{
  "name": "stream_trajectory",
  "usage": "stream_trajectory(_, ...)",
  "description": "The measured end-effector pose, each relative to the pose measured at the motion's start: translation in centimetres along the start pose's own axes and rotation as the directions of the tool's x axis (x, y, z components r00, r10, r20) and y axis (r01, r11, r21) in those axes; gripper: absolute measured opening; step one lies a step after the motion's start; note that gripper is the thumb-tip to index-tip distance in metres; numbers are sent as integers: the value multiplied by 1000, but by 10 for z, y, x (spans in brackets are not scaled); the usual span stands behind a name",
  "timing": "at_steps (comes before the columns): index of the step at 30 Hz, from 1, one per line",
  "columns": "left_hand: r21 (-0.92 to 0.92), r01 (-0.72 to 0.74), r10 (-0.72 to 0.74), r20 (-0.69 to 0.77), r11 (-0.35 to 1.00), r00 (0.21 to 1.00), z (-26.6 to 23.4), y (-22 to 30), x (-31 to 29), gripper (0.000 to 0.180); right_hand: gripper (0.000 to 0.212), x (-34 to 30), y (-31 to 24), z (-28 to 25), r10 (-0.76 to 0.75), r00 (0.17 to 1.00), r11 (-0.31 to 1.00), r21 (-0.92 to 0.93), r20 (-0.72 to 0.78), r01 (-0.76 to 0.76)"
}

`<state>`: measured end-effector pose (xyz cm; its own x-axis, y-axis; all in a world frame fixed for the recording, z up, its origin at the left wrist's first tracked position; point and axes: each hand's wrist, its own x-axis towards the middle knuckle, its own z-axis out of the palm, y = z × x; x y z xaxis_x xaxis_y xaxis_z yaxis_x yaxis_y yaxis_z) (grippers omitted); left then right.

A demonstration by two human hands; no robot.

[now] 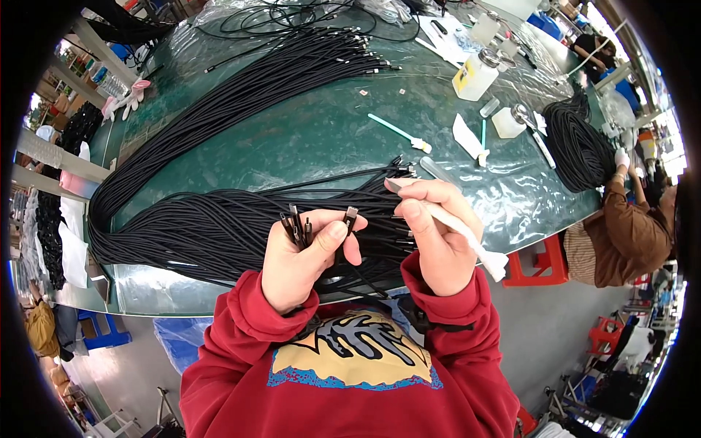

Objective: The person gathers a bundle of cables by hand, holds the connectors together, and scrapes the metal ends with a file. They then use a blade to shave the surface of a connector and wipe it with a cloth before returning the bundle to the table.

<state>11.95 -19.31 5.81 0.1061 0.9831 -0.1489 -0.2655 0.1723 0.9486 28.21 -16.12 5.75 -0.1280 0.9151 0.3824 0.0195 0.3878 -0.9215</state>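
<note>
My left hand (298, 264) is closed around several black cables, their plug ends sticking up between the fingers. One cable plug (350, 216) with a metal tip stands apart, pinched between thumb and forefinger. To its right, my right hand (447, 244) grips a white cloth (467, 237) that looks wrapped round a slim tool; a small grey tip pokes out by the fingertips. That tip is apart from the plug. Beneath both hands lies a thick bundle of black cables (197, 223), curving round at the left, with plug ends near my right hand.
On the green table (307, 131) are a white bottle (475, 75), a smaller bottle (509, 122), a pale blue stick (391, 128) and a marker pen (544, 150). Another cable coil (577, 142) lies at right, near a person in brown (631, 233). A red stool (537, 266) stands below the edge.
</note>
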Motion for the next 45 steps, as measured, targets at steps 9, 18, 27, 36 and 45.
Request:
stream_trajectory(9,95,8,-14,59,995,998,3,-6,5,21,10,7,2,4,-71,993,996,-55,94,76)
stream_trajectory(18,71,57,-56,-14,996,998,2,-17,17,26,10,18,53,-83,24,998,691,-722,63,29)
stream_trajectory(27,-316,98,-57,136,944,989,-7,-17,19,26,18,33,82,-96,62,984,621,-778,169,94)
stream_trajectory(36,-153,70,-57,82,986,995,-7,-11,14,21,18,32,58,-81,235,972,740,-652,23,-163)
stream_trajectory(45,-5,27,-26,86,1000,996,-3,-10,10,13,17,-4,1,-23,157,983,981,101,93,-166)
